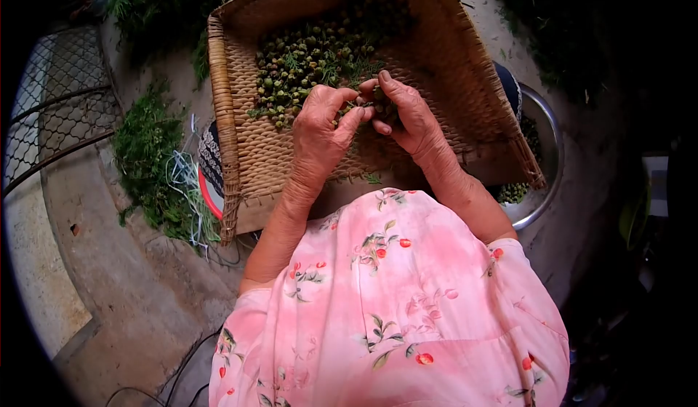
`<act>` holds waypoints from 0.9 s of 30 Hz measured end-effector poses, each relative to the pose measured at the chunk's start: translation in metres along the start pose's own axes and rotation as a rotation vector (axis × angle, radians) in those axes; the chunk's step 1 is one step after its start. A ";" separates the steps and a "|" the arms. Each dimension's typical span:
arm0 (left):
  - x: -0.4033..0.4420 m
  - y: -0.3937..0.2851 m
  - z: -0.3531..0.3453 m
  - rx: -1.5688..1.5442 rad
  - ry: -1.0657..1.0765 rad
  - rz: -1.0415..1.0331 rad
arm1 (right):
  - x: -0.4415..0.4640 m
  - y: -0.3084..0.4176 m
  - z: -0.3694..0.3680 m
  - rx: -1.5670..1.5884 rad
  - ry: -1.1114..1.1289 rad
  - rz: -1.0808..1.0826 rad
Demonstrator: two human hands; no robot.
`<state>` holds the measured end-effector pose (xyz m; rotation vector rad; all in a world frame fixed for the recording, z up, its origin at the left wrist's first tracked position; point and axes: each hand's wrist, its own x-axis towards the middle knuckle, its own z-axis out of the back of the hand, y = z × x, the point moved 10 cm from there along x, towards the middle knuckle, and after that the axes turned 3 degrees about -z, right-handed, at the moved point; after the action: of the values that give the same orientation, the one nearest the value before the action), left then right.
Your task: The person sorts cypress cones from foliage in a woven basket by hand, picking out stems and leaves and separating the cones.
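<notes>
A woven basket sits against my lap, with a heap of small round green cones and bits of feathery green sprig in its far left part. Over the basket, my left hand is closed, thumb and fingers pinched around a small piece of green sprig. Close beside it, my right hand curls around a few green cones in its palm. The fingertips of both hands meet or nearly meet. Exactly what lies between them is partly hidden.
Cut evergreen branches lie on the concrete floor at left, beside pale plastic strips. More greenery is at the back. A metal-rimmed basin with more cones stands right, partly under the basket. A wire mesh panel is far left.
</notes>
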<state>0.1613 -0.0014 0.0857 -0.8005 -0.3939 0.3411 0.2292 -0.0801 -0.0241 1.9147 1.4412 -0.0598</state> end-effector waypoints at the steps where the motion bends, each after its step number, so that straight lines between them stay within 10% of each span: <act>1: 0.003 -0.008 0.000 -0.050 -0.010 -0.025 | 0.000 -0.001 0.000 0.000 0.000 0.003; 19: -0.009 0.015 -0.035 0.506 0.190 -0.165 | 0.001 0.001 0.007 0.131 -0.051 -0.002; 27: -0.007 0.010 -0.014 0.289 -0.013 -0.145 | 0.004 -0.001 0.011 0.138 -0.054 0.017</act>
<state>0.1606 -0.0070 0.0681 -0.4844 -0.4022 0.2600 0.2342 -0.0834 -0.0342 2.0197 1.4171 -0.2060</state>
